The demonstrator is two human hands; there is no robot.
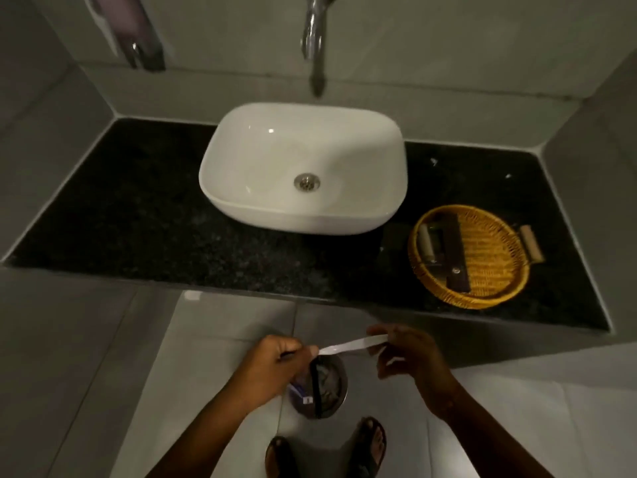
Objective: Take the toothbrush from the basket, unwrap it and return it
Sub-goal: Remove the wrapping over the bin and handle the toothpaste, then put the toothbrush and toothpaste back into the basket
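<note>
Both hands' grips pinch a blurred thin white toothbrush [351,345]: left hand [272,360], right hand [410,353]; no writing legible.

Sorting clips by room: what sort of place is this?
Likely a hotel or guest bathroom: a white countertop basin under a wall tap, and a wicker amenities basket on the dark counter.

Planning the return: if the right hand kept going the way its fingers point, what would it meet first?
The right hand points left along the toothbrush, so it would likely meet the left hand first; depth is unclear.
</note>
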